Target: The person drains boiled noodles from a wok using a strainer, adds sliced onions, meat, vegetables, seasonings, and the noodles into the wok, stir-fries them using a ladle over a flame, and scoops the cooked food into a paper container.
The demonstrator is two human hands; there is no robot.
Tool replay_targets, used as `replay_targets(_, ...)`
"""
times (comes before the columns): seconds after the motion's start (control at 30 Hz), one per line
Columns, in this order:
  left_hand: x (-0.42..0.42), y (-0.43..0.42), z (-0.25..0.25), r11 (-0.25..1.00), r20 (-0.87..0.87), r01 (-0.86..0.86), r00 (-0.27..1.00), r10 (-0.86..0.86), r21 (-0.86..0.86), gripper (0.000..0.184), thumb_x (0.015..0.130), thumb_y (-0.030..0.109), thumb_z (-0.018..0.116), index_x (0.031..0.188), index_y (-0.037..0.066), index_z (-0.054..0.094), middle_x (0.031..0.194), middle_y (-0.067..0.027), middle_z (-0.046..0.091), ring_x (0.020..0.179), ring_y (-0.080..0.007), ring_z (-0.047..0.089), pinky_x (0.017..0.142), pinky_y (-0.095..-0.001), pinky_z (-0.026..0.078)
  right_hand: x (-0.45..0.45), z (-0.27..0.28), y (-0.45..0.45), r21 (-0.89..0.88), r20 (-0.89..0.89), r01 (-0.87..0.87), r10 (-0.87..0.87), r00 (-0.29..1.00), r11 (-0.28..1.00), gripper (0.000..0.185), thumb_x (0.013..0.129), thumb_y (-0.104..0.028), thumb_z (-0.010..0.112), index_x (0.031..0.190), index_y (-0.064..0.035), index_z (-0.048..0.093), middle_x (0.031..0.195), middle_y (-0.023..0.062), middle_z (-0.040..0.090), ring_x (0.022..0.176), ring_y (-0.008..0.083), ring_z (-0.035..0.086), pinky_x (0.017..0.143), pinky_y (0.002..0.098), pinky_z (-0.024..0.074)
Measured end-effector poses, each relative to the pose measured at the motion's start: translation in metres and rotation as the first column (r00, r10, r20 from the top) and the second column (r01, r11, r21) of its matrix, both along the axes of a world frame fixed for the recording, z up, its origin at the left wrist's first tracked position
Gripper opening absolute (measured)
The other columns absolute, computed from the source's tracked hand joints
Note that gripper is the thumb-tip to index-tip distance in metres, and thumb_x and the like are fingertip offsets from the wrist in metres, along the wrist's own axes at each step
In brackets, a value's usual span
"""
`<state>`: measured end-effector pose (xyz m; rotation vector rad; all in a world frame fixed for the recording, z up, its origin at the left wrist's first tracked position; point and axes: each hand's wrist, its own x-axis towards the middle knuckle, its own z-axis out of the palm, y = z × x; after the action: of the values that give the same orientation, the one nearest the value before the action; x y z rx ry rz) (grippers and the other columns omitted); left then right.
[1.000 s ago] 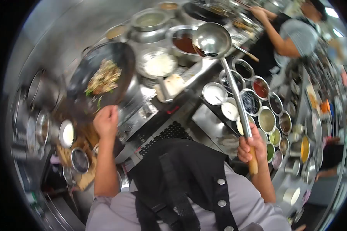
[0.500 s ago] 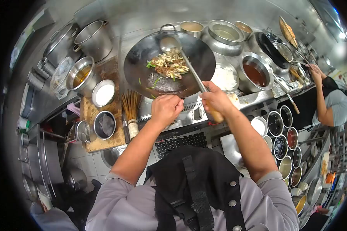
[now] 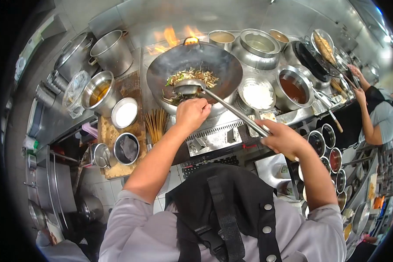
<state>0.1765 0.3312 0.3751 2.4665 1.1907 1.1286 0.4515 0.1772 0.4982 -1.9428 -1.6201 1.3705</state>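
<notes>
A large dark wok (image 3: 222,56) sits over the burner, with sliced food and green pieces (image 3: 192,77) in its bowl. My left hand (image 3: 192,114) is closed at the wok's near edge, and the grip itself is hidden under my fingers. In my right hand (image 3: 284,139) is the long metal handle of a ladle (image 3: 188,86), held out to the right of the wok. The ladle's bowl is inside the wok, at the near side of the food. Orange flames (image 3: 171,37) rise behind the wok's far rim.
Right of the wok are a strainer (image 3: 243,89) with white contents and a pot of reddish-brown sauce (image 3: 292,89). A cutting board (image 3: 111,126) with bowls and a bundle of thin sticks (image 3: 155,124) are on the left. A co-worker (image 3: 377,113) stands at far right.
Flames have appeared behind the wok. My right hand has moved right and down, drawing the ladle's bowl from the far side of the wok to the near side. The food lies more spread out.
</notes>
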Motion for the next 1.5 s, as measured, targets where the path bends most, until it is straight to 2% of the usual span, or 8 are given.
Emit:
replay_targets(0.13,-0.001,-0.036,-0.042,0.992,-0.092,0.010,0.996,0.002,0.122,0.025,0.086,0.026,0.068,0.070,0.008,0.060,0.068,-0.0122,0.062,0.066,-0.0351,0.063,0.062,-0.0494,0.050,-0.018,-0.085,0.044,0.288,0.141,0.006,-0.048,0.989,0.958,0.065,0.088,-0.010,0.061,0.151,-0.0127,0.044,0.089,0.0231,0.071,0.075,0.0380,0.068,0.071,0.0430,0.0541)
replay_targets(0.3,-0.010,-0.086,-0.005,0.991,-0.003,0.098,0.995,-0.098,0.089,0.024,0.087,0.025,0.069,0.070,0.011,0.059,0.068,-0.0084,0.061,0.064,-0.0315,0.064,0.057,-0.0471,0.050,0.023,-0.018,-0.018,0.090,-0.018,0.057,-0.056,0.998,0.994,0.064,0.086,-0.011,0.066,0.148,-0.0138,0.050,0.074,0.0092,0.063,0.060,0.0130,0.059,0.056,0.0335,0.0504)
replay_targets(0.63,-0.002,-0.070,-0.035,0.994,-0.055,0.077,0.996,-0.073,0.082,0.024,0.087,0.026,0.067,0.072,0.009,0.061,0.070,-0.0110,0.064,0.069,-0.0338,0.064,0.063,-0.0483,0.050,-0.012,-0.074,0.039,0.414,0.411,-0.155,-0.032,0.911,0.897,0.066,0.086,-0.010,0.064,0.149,-0.0157,0.048,0.079,0.0153,0.067,0.068,0.0226,0.065,0.065,0.0366,0.0542)
replay_targets(0.8,-0.005,-0.058,0.020,0.996,-0.050,0.086,0.995,-0.084,0.034,0.026,0.088,0.026,0.067,0.070,0.009,0.060,0.070,-0.0112,0.064,0.067,-0.0340,0.064,0.060,-0.0477,0.050,0.023,0.007,-0.027,-0.017,-0.172,-0.003,0.000,0.985,1.000,0.066,0.088,-0.006,0.063,0.152,-0.0128,0.046,0.071,0.0010,0.058,0.057,0.0095,0.054,0.050,0.0281,0.0442)
replay_targets(1.07,-0.010,-0.050,-0.037,1.000,-0.122,0.025,0.992,-0.025,-0.002,0.025,0.089,0.025,0.065,0.073,0.007,0.064,0.073,-0.0154,0.065,0.072,-0.0373,0.065,0.066,-0.0495,0.050,-0.050,-0.082,0.043,0.266,0.113,-0.019,-0.012,0.994,0.964,0.064,0.090,-0.007,0.060,0.152,-0.0149,0.045,0.078,0.0064,0.062,0.062,0.0127,0.059,0.054,0.0281,0.0479)
replay_targets(1.23,-0.033,-0.068,0.011,0.993,-0.061,0.086,0.995,-0.081,0.076,0.029,0.087,0.030,0.067,0.068,0.009,0.060,0.068,-0.0132,0.062,0.066,-0.0354,0.064,0.057,-0.0495,0.049,-0.003,-0.008,-0.026,0.041,-0.124,0.090,-0.084,0.989,0.995,0.062,0.091,-0.008,0.064,0.150,-0.0164,0.049,0.074,0.0020,0.058,0.058,0.0090,0.054,0.051,0.0257,0.0469)
replay_targets(1.33,-0.018,-0.015,0.029,0.997,-0.069,0.032,0.997,-0.037,-0.071,0.027,0.090,0.030,0.064,0.074,0.008,0.060,0.073,-0.0137,0.065,0.071,-0.0380,0.065,0.063,-0.0516,0.050,-0.002,0.030,-0.022,0.008,0.100,-0.014,0.014,0.995,1.000,0.065,0.089,-0.006,0.066,0.150,-0.0167,0.049,0.072,0.0022,0.056,0.056,0.0096,0.053,0.052,0.0270,0.0469)
replay_targets(1.5,-0.012,0.014,-0.039,0.995,-0.041,0.048,0.998,-0.045,0.088,0.027,0.092,0.028,0.061,0.075,0.007,0.059,0.074,-0.0143,0.064,0.071,-0.0392,0.063,0.067,-0.0539,0.048,-0.037,-0.073,0.050,0.410,0.298,-0.024,-0.109,0.948,0.912,0.064,0.089,-0.010,0.063,0.151,-0.0143,0.046,0.090,0.0179,0.071,0.072,0.0291,0.068,0.069,0.0410,0.0533)
